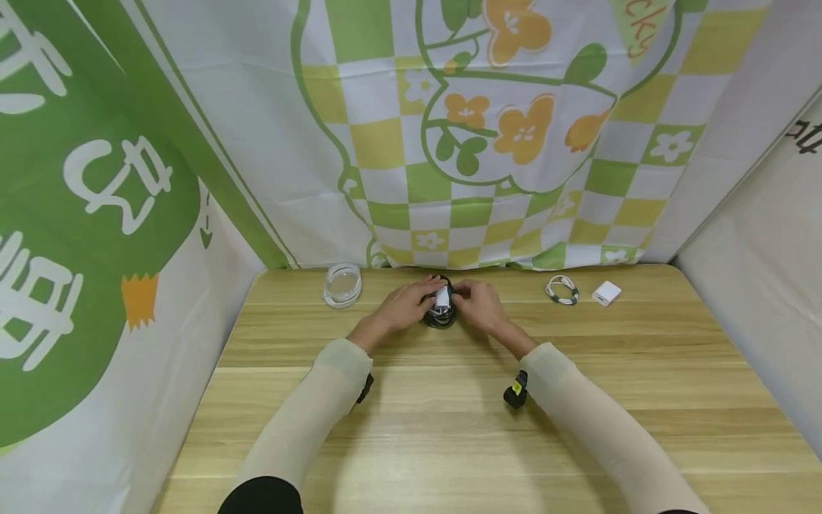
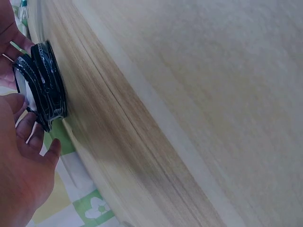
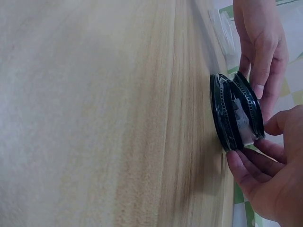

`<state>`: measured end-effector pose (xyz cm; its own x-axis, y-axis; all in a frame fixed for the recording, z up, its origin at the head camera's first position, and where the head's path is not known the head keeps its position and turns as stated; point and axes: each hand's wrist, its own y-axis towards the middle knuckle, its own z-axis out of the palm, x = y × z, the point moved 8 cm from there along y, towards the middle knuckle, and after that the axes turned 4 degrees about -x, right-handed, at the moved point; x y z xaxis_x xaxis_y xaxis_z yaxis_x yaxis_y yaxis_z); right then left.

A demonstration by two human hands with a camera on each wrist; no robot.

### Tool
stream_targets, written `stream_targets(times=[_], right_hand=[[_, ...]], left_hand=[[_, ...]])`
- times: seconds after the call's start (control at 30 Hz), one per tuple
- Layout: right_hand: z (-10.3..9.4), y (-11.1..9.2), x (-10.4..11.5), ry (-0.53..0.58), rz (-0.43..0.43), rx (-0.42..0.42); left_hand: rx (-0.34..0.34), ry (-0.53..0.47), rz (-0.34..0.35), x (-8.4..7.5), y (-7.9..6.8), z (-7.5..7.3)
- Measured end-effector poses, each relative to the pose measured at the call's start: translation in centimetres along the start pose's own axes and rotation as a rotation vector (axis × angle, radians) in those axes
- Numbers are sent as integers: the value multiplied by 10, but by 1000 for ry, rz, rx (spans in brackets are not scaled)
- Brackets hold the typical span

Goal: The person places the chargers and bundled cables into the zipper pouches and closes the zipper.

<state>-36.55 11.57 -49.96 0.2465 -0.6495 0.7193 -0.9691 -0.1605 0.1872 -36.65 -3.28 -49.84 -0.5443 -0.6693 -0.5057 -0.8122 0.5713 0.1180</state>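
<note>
A coiled black cable lies at the table's back edge, with a white piece in its middle. My left hand holds the coil from the left side. On the opposite side, my right hand grips its edge between thumb and fingers. Seen from the right wrist, the coil looks like two stacked layers with shiny, clear wrapping, and the left thumb touches its top. In the left wrist view the coil sits between both hands. What the white piece is, I cannot tell.
To the left lies a coiled white cable. A thinner white cable coil and a white charger block are at the back right. Behind the wooden table hangs a patterned cloth; more cloth flanks both sides.
</note>
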Motion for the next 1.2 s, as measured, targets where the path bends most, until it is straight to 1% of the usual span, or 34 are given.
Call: stream_targets(times=[0.13,0.23,0.4,0.5,0.77,1.03,1.2], right_hand=[[0,-1,1,-17,22,-4],[1,-3,2,-38,34,-4],[3,-3,5,-49,19,6],[4,-2,4,-48,2,8],[3,1,3,-37,-51,21],[5,8,0,-13,-91,100],[4,10,0,-10,-114,112]], left_hand=[[4,18,-15,1,-1,0],[-1,7,-28,3,-1,-1],[-8,-14,-31,4,-1,-3],[-4,-8,-17,2,-2,-4],[10,61,42,0,-3,-4],[-3,149,62,0,-7,-6],[-4,155,68,0,-9,-8]])
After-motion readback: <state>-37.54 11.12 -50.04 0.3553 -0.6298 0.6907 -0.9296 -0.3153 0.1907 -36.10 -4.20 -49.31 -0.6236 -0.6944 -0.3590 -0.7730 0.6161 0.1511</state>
